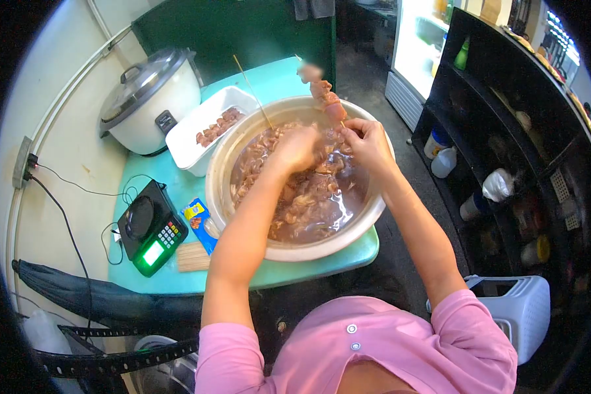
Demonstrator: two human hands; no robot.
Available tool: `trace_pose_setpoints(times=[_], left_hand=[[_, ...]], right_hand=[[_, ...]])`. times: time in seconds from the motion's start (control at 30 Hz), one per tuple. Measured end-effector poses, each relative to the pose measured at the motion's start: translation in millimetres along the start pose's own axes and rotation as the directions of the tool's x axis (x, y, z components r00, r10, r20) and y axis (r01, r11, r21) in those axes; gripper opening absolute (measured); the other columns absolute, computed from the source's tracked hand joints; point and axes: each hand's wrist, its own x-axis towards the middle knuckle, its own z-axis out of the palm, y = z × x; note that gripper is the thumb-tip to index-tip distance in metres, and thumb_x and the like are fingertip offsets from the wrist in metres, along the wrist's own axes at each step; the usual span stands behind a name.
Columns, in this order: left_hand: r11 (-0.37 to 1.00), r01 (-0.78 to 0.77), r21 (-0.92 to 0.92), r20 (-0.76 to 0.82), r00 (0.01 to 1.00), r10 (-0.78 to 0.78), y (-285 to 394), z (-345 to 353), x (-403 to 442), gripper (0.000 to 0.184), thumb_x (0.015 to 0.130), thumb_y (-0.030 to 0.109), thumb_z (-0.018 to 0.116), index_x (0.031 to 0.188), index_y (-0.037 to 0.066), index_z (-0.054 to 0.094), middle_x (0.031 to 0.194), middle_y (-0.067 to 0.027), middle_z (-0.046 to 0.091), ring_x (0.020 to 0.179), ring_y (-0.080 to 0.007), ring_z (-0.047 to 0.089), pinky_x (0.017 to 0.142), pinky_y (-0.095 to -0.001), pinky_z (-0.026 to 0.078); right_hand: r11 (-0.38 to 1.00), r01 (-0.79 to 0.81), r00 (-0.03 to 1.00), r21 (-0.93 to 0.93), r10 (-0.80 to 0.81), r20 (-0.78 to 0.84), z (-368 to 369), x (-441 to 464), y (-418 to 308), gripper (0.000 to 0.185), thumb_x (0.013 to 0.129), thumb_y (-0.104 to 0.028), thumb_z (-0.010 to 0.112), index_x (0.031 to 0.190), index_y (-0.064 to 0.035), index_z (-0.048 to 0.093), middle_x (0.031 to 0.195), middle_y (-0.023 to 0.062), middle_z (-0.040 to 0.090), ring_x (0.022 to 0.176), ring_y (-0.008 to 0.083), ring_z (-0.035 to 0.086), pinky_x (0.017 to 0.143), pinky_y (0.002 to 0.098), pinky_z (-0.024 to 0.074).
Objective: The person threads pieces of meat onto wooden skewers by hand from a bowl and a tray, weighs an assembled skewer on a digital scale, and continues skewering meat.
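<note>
A large round basin (218, 187) full of cut raw meat (308, 197) in brownish liquid stands on the turquoise table. My right hand (372, 143) pinches the lower end of a meat skewer (330, 104) with several chunks threaded on it, held up over the basin's far side. Down at the meat is my left hand (298, 148); its fingers are blurred and partly hidden, so their grip does not show. A bare bamboo skewer (251, 87) slants up out of the meat at the far left.
Left of the basin are a white tray (180, 139) with meat pieces, a rice cooker (154, 98), a digital scale (152, 226), a blue packet (199, 220) and a bundle of skewers (193, 257). Black shelves (479, 125) and a lit fridge (417, 59) stand at right.
</note>
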Motion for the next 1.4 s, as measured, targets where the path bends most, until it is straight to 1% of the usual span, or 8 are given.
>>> trace_pose_setpoints(times=[0.1, 0.23, 0.47, 0.57, 0.73, 0.87, 1.2, 1.4], left_hand=[[0.684, -0.071, -0.726, -0.091, 0.996, 0.007, -40.2, 9.8, 10.4, 0.021, 0.068, 0.015, 0.070, 0.081, -0.002, 0.067, 0.090, -0.0136, 0.067, 0.078, -0.0208, 0.064, 0.072, -0.0337, 0.048], [0.303, 0.089, -0.949, 0.065, 0.994, -0.087, -57.7, 13.0, 8.7, 0.017, 0.077, 0.013, 0.067, 0.087, 0.000, 0.062, 0.090, -0.0092, 0.067, 0.072, -0.0149, 0.062, 0.058, -0.0280, 0.049], [0.167, 0.148, -0.975, 0.123, 0.981, -0.151, -56.8, 3.8, 3.4, 0.015, 0.083, 0.013, 0.061, 0.094, 0.002, 0.059, 0.087, -0.0091, 0.066, 0.069, -0.0121, 0.060, 0.054, -0.0276, 0.049], [0.474, 0.187, -0.860, 0.100, 0.974, -0.203, -55.6, 7.2, 3.6, 0.013, 0.085, 0.013, 0.058, 0.095, 0.004, 0.060, 0.089, -0.0075, 0.066, 0.076, -0.0130, 0.061, 0.063, -0.0298, 0.052], [0.994, -0.058, -0.090, -0.490, 0.872, 0.006, -19.9, 9.2, 0.1, 0.014, 0.073, 0.011, 0.063, 0.084, 0.003, 0.067, 0.088, -0.0134, 0.065, 0.078, -0.0331, 0.062, 0.075, -0.0393, 0.049], [0.917, -0.079, -0.391, 0.105, 0.986, 0.129, 32.2, 4.8, -1.0, 0.019, 0.069, 0.013, 0.068, 0.085, 0.003, 0.066, 0.088, -0.0179, 0.064, 0.086, -0.0339, 0.062, 0.077, -0.0419, 0.048], [0.821, -0.045, -0.568, 0.113, 0.985, 0.132, 10.2, 19.6, 10.2, 0.016, 0.068, 0.008, 0.066, 0.083, 0.002, 0.067, 0.084, -0.0134, 0.067, 0.078, -0.0279, 0.065, 0.074, -0.0362, 0.050], [0.955, -0.136, -0.262, 0.236, 0.951, 0.200, 45.4, 32.6, 1.4, 0.036, 0.069, 0.015, 0.068, 0.100, -0.001, 0.060, 0.099, -0.0228, 0.061, 0.092, -0.0354, 0.060, 0.082, -0.0430, 0.048]], right_hand=[[1.000, -0.013, 1.000, 0.021, 0.013, 0.022, -0.7, -0.5, -2.0, 0.019, 0.080, -0.015, 0.061, 0.087, 0.0024, 0.067, 0.072, 0.0125, 0.066, 0.062, 0.0135, 0.058, 0.060, 0.0307, 0.0457], [1.000, -0.011, 1.000, -0.009, 0.011, 0.022, 1.0, -1.2, -1.5, 0.019, 0.080, -0.014, 0.062, 0.088, 0.0030, 0.067, 0.072, 0.0117, 0.066, 0.063, 0.0135, 0.058, 0.061, 0.0298, 0.0460], [0.999, 0.031, 0.999, -0.039, -0.031, 0.014, 0.5, 2.9, 5.6, 0.020, 0.079, -0.015, 0.061, 0.088, 0.0011, 0.067, 0.069, 0.0128, 0.065, 0.062, 0.0151, 0.059, 0.062, 0.0310, 0.0463], [0.995, 0.044, 0.999, -0.088, -0.043, 0.005, -0.8, 0.3, 1.1, 0.019, 0.079, -0.016, 0.061, 0.087, 0.0005, 0.067, 0.069, 0.0123, 0.065, 0.062, 0.0152, 0.059, 0.062, 0.0310, 0.0461], [0.999, -0.036, 0.999, -0.040, 0.037, 0.024, -1.6, -0.4, -2.9, 0.019, 0.079, -0.015, 0.061, 0.086, 0.0009, 0.067, 0.070, 0.0125, 0.065, 0.062, 0.0160, 0.059, 0.062, 0.0319, 0.0458], [0.999, -0.036, 0.999, -0.028, 0.036, 0.028, -1.9, 0.0, -3.0, 0.019, 0.080, -0.015, 0.061, 0.088, 0.0012, 0.067, 0.071, 0.0131, 0.065, 0.062, 0.0156, 0.059, 0.062, 0.0322, 0.0459], [1.000, -0.021, 1.000, -0.013, 0.021, 0.019, -1.7, 1.0, -1.6, 0.019, 0.079, -0.013, 0.062, 0.089, 0.0023, 0.067, 0.073, 0.0141, 0.066, 0.065, 0.0163, 0.061, 0.063, 0.0312, 0.0466], [0.999, 0.016, 1.000, -0.034, -0.016, 0.008, -1.3, 1.9, 1.7, 0.020, 0.079, -0.014, 0.062, 0.088, 0.0028, 0.067, 0.074, 0.0168, 0.066, 0.066, 0.0178, 0.062, 0.064, 0.0325, 0.0469]])
